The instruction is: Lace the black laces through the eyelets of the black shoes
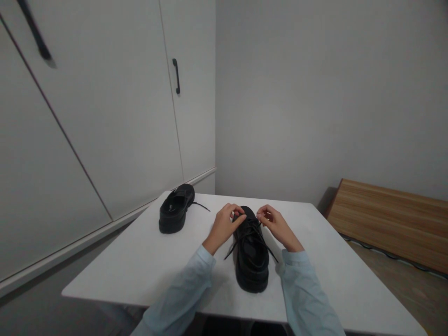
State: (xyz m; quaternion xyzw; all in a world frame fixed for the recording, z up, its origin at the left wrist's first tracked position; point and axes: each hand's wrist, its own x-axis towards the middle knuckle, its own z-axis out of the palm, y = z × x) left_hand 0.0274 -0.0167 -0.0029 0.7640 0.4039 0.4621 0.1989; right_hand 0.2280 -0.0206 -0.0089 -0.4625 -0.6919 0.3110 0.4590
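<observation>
My left hand (224, 226) and right hand (276, 226) are at the front of a black lace-up shoe (252, 262), one on either side of its toe. The fingers of both are curled, with the thumbs close to the fingertips; I cannot tell whether either one pinches a lace. The shoe sits upright on the white table (140, 273), in front of me, its heel toward me and its toe pointing away. Its black shoelaces (250, 229) cross over the front, and two loose ends stick out, one to the left and one to the right. The matching black shoe (172, 217) stands well apart, near the table's far left corner, with a lace trailing to the right across the tabletop.
</observation>
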